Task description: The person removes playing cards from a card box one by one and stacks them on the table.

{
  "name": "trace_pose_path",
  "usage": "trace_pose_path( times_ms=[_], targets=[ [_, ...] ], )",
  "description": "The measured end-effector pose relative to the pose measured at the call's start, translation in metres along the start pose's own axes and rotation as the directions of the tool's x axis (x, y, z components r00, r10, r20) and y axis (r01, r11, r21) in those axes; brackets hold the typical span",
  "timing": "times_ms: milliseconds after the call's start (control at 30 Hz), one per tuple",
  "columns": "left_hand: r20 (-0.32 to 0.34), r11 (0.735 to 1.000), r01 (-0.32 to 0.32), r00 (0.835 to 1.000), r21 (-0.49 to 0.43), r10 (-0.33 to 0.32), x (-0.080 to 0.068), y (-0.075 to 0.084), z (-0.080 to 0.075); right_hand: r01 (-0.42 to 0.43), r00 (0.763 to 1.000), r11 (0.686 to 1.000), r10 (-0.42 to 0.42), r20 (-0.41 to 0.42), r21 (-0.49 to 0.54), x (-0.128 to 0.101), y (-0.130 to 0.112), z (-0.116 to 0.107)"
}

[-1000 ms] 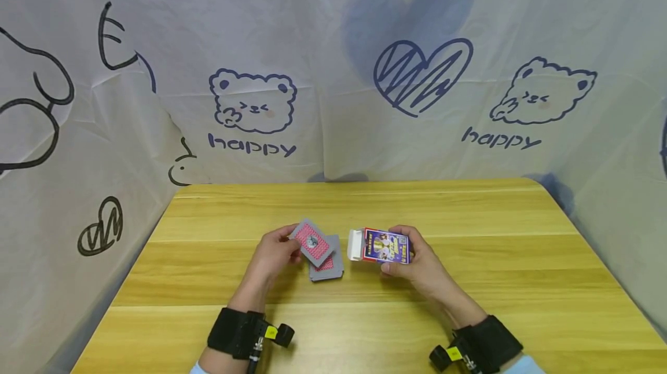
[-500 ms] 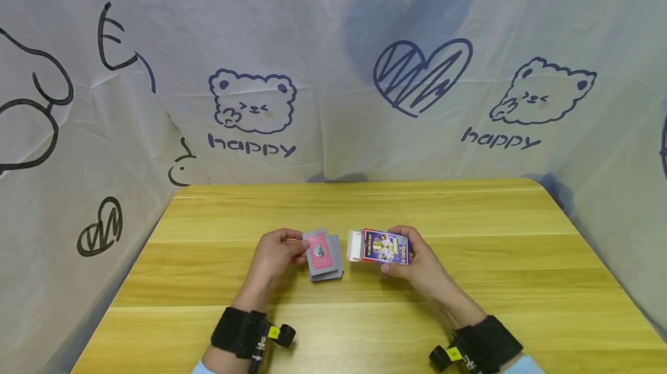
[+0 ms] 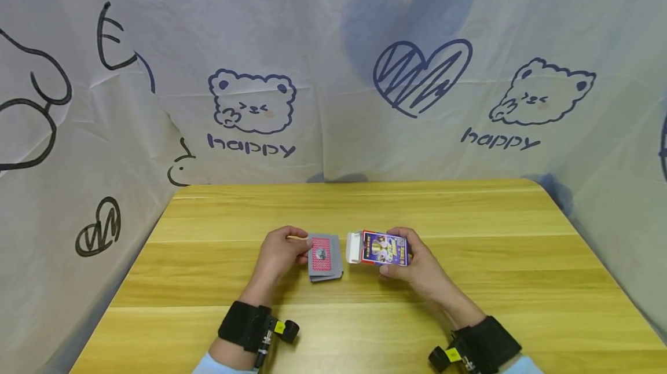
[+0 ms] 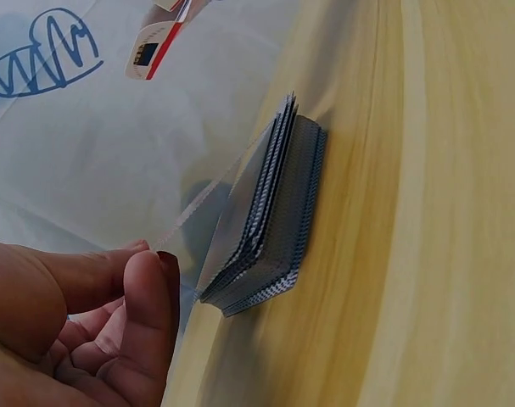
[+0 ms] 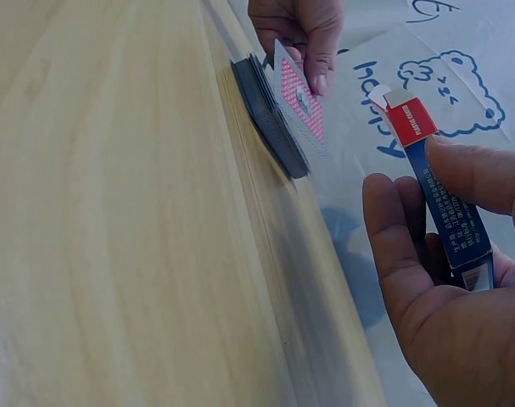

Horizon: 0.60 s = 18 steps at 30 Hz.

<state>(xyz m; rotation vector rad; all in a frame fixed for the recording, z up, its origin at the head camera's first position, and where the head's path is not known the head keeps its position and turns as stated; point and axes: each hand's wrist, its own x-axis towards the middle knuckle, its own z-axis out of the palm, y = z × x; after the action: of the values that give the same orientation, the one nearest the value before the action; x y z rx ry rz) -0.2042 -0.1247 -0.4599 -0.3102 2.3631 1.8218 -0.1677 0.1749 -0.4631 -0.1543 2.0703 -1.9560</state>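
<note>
A grey stack of playing cards point(image 3: 327, 270) lies on the wooden table point(image 3: 469, 281), seen edge-on as the stack point(image 4: 272, 229) in the left wrist view. My left hand point(image 3: 304, 248) pinches one red-backed card point(image 3: 321, 252) by its left edge, held just over the stack and tilted a little; the same card point(image 5: 302, 98) shows in the right wrist view. To the right, my right hand point(image 3: 398, 253) grips a purple card box point(image 3: 384, 248) between thumb and fingers, its white flap point(image 3: 354, 246) open toward the stack. The box point(image 5: 445, 197) is held off the table.
A white cloth printed with bears and hearts point(image 3: 417, 73) hangs around the table on the back and both sides. Black wrist straps point(image 3: 242, 325) sit on both forearms. Bare wood stretches on every side of the hands.
The card in my left hand has turned from skewed to squared with the stack and come down closer over it. The right hand and box have hardly moved.
</note>
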Motion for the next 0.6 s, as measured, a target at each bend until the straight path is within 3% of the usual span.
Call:
trace_pose_path(
  times_ms=[600],
  targets=[
    [-0.028,0.992,-0.005,1.0,0.124,0.009,0.0004,-0.0003,0.0046,-0.007,1.0,1.0,0.007,-0.01,-0.018,0.0006,0.0009,0.0005]
  ],
)
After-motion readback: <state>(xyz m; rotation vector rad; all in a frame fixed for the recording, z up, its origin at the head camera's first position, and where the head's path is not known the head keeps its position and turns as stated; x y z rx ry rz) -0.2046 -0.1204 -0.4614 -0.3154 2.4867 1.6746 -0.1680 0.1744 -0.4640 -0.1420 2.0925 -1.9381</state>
